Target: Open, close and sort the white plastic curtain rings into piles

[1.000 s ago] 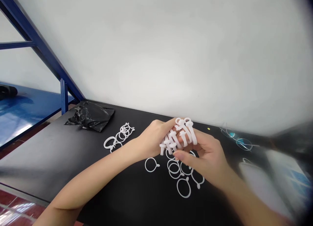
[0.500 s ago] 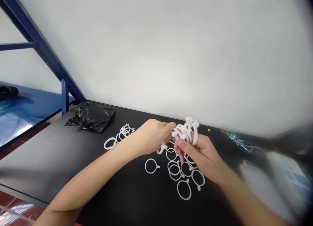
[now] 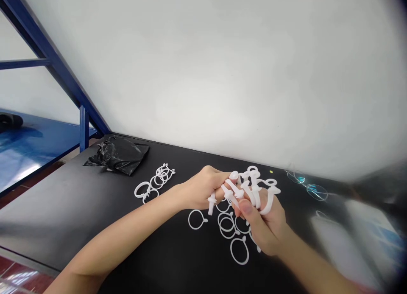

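A bunch of white plastic curtain rings [image 3: 254, 192], each with a small eyelet, is gathered in my right hand [image 3: 269, 226]; its thumb presses along the near side. My left hand [image 3: 205, 187] meets the bunch from the left, fingers closed at its edge. One white curtain ring [image 3: 211, 204] hangs at the left fingers, apart from the bunch. My left fingertips are partly hidden behind the rings. Below the hands, several loose curtain rings [image 3: 239, 250] lie flat on the black table [image 3: 165, 251], some overlapping. A single ring [image 3: 196, 219] rests to their left.
A small pile of white rings [image 3: 159, 179] lies left of my left forearm. Farther back is a crumpled black plastic bag [image 3: 119, 154]. Eyeglasses [image 3: 316, 192] and a blurred white-and-blue packet [image 3: 375, 230] lie at the right. A pale wall [image 3: 203, 73] rises behind the table.
Both hands have come slightly lower and nearer, with the bunch of curtain rings tilted and fanned out to the right. The loose rings stay in place.
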`<state>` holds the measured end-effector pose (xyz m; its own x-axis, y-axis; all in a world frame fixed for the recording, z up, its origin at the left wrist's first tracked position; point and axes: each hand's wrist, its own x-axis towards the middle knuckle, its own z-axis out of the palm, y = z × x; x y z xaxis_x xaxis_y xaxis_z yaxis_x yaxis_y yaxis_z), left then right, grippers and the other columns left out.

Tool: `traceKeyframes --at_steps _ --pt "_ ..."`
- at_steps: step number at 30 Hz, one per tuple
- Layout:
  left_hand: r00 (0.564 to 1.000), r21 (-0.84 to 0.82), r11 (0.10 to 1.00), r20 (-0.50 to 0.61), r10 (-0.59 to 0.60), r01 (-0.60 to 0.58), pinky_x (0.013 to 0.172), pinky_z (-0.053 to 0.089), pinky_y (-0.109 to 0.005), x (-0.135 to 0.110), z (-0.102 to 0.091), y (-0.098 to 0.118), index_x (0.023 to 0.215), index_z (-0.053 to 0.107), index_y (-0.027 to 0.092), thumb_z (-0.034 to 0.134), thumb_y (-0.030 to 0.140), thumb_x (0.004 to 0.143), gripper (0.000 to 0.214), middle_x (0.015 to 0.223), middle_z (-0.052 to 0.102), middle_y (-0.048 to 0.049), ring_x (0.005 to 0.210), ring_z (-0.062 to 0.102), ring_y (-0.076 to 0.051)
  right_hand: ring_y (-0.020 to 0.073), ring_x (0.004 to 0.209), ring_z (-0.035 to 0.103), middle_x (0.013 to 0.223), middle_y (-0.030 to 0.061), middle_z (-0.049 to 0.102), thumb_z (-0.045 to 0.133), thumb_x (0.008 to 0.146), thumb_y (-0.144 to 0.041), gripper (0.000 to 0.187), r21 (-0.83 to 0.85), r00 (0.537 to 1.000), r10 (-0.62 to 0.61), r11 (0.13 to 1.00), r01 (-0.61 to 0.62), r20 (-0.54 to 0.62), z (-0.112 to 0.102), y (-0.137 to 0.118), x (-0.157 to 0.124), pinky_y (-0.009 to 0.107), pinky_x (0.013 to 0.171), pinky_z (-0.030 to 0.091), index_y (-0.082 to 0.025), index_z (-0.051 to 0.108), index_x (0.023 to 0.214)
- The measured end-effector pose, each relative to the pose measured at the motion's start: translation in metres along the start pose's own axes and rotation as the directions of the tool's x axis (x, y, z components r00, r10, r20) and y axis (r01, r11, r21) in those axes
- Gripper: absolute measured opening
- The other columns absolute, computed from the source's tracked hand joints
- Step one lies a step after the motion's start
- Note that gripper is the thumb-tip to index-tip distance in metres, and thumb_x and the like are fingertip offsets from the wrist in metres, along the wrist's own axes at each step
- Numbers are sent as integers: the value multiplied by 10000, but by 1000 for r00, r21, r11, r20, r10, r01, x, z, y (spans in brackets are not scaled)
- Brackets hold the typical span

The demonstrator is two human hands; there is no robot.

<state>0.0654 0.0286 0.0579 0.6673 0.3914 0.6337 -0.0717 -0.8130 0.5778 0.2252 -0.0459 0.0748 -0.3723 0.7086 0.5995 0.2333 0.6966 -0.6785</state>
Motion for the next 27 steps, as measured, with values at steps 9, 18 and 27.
traceKeyframes --at_steps 9,18,27 --pt "969 -279 929 29 -244 242 439 309 -179 5 0 16 569 354 174 348 277 942 387 482 403 47 441 373 -55 116 557 468 600 -25 487 442 972 -221 236 111 999 31 993 -33 21 -6 2 -3 261 538 386 -213 529 753" --pt "879 -207 856 173 -445 474 490 375 -199 11 -20 23 1177 504 162 390 415 975 343 585 469 62 500 441 -87 126 576 527 615 -10 534 430 999 -296 352 329 907 310 920 -211 -284 -7 -1 6 277 567 450 -200 556 685" --pt "882 64 880 14 -472 470 622 431 -254 12 -13 25 1191 457 188 494 164 799 394 879 644 -25 705 574 -154 113 555 478 666 -13 553 678 831 -282 109 -17 929 365 930 -367 -69 9 -1 7 236 489 419 -192 633 789"
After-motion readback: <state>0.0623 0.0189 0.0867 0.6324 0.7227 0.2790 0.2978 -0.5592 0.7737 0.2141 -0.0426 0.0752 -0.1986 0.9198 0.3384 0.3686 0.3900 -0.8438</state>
